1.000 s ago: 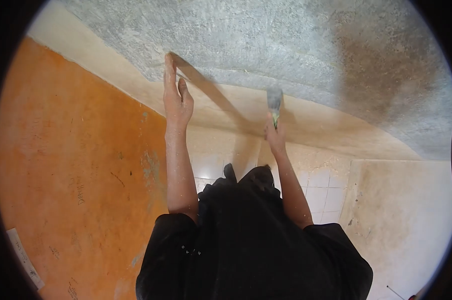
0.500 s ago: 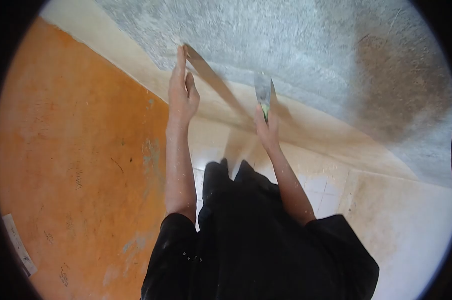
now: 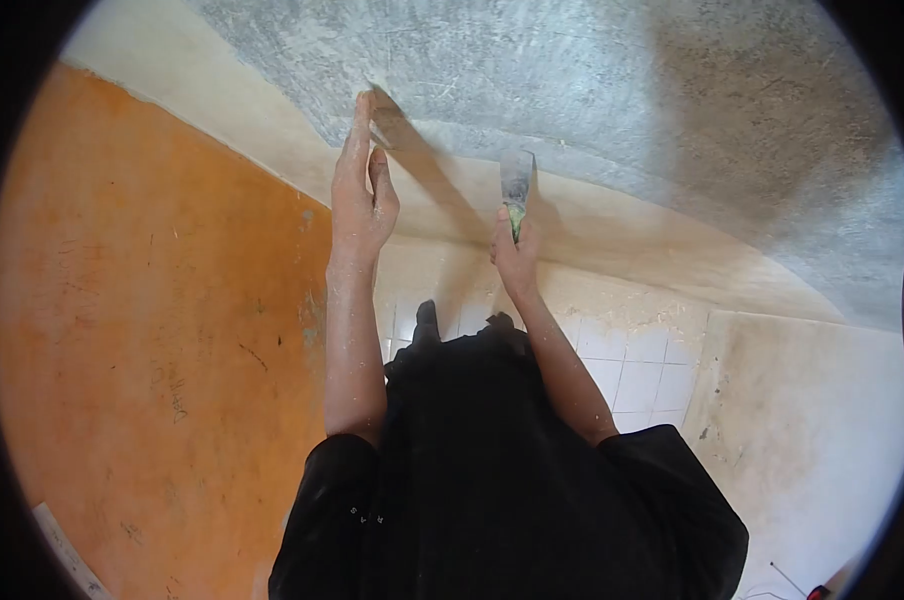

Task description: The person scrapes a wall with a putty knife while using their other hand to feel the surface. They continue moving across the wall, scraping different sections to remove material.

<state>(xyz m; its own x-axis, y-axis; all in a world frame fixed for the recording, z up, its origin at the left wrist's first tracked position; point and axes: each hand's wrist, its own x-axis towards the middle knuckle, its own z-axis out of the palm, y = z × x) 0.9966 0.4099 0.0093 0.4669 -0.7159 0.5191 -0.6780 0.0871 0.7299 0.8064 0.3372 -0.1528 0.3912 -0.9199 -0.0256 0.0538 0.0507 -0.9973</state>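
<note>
My left hand [image 3: 363,195] is raised edge-on at the wall, its straight fingers pointing up and their tips at the lower part of the grey rough patch [image 3: 452,70]. Its thumb stands apart from the fingers, and I see nothing held in it. To its right, my right hand [image 3: 515,258] is closed round the green handle of a scraper [image 3: 516,180]. The flat metal blade points up, over the border between the grey patch and the cream band [image 3: 602,225]. Whether the blade touches the wall I cannot tell.
An orange wall [image 3: 162,300] with scribbled marks fills the left side. Below the cream band lies a white tiled floor [image 3: 637,375] with crumbs along the wall. A pale wall [image 3: 812,430] stands at the right. A red and black object [image 3: 818,592] shows at the bottom right.
My right hand and the scraper have moved slightly left and a little down. My left hand stays nearly in place. The view has shifted, showing more floor tiles and the red and black object.
</note>
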